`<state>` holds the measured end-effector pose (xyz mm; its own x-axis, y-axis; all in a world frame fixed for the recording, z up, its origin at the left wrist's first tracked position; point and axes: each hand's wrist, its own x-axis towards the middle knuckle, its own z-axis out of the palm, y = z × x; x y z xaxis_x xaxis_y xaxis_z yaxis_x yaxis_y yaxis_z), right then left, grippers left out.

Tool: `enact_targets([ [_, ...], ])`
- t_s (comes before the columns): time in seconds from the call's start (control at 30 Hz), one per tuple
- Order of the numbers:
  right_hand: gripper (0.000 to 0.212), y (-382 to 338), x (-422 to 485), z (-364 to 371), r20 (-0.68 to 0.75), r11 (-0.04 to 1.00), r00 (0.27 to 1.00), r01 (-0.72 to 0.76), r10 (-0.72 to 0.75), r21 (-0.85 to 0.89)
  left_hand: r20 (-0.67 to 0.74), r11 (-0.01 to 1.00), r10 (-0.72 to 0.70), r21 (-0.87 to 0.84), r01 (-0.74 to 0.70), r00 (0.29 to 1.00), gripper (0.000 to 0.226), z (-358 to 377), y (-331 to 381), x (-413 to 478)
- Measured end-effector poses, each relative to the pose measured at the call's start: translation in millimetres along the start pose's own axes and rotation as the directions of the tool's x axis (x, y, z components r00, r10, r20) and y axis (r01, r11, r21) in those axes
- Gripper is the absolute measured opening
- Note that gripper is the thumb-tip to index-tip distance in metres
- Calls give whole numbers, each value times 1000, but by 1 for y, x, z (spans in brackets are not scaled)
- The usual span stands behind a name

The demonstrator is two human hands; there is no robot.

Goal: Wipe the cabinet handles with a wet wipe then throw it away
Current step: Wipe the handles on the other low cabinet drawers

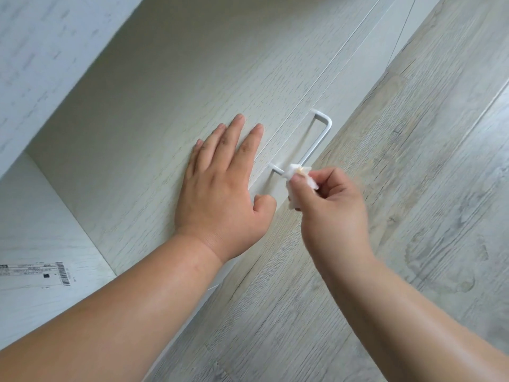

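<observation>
A white U-shaped cabinet handle (319, 139) is fixed to a pale wood-grain cabinet door (170, 86). My right hand (330, 213) pinches a crumpled white wet wipe (296, 186) and holds it against the handle's near end. My left hand (220, 186) lies flat on the door just left of the handle, fingers straight and spread. The wipe hides the near corner of the handle.
Grey wood-look floor planks (413, 188) run along the right of the cabinet. A thin seam splits the door from its neighbour beside the handle. At lower left a white surface carries a barcode label (35, 271).
</observation>
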<state>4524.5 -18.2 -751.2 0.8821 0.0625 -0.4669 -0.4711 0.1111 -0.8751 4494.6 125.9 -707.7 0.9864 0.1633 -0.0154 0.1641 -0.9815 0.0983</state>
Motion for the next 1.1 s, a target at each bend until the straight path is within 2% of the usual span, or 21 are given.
enact_targets([
  [0.1,16,2,-3,1,-12,999,999,-33,33,15,3,1000,-1,0,1,1000,90,0,0,0],
  [0.3,13,0,-2,-3,-36,997,998,54,-56,-52,3,1000,0,2,0,1000,90,0,-1,-1],
  [0.57,12,-7,2,-7,-40,990,995,83,-89,-114,14,1000,2,10,-2,1000,91,0,-1,0],
  [0.67,4,-11,0,-9,-44,998,997,56,-58,-37,14,1000,3,17,-3,1000,90,0,-1,0],
  [0.8,19,-8,-1,0,-87,997,994,67,-70,-35,22,1000,-1,21,0,1000,91,-1,0,0],
  [1.0,8,3,0,5,-87,999,995,35,-38,-36,16,1000,-1,23,1,1000,91,0,-1,0],
  [1.1,7,3,0,1,-58,996,996,69,-72,-52,19,1000,0,25,0,1000,91,0,0,0],
])
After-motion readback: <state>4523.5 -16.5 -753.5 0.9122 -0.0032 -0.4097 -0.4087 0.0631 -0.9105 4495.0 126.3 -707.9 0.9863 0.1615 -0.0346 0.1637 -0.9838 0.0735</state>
